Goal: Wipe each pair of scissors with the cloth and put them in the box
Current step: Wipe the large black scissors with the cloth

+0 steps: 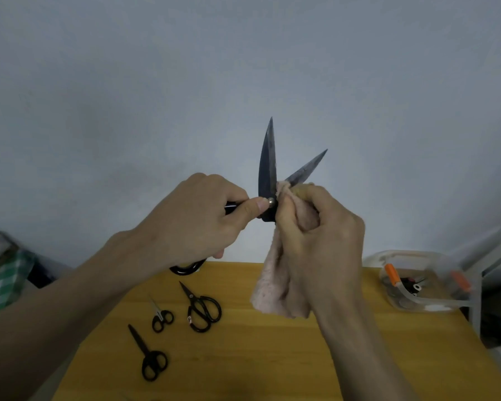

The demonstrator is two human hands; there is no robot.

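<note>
Yellow wooden table (272, 357) under a grey wall carries three black scissors at left, a clear box (425, 282) far right. Left hand (197, 218) grips large open scissors (268, 166) aloft; right hand (321, 235) clutches a pink cloth (272, 285) against one blade.

Large scissors (268, 163): dark, dull, mottled metal blades, bright metal pivot rivet, glossy black handles. Cloth (275, 282): pale pink, soft nubbly terry. Table (272, 357): smooth yellow wood grain. Box (434, 302): clear glossy plastic. Three small scissors (201, 309): black, slightly glossy.
</note>
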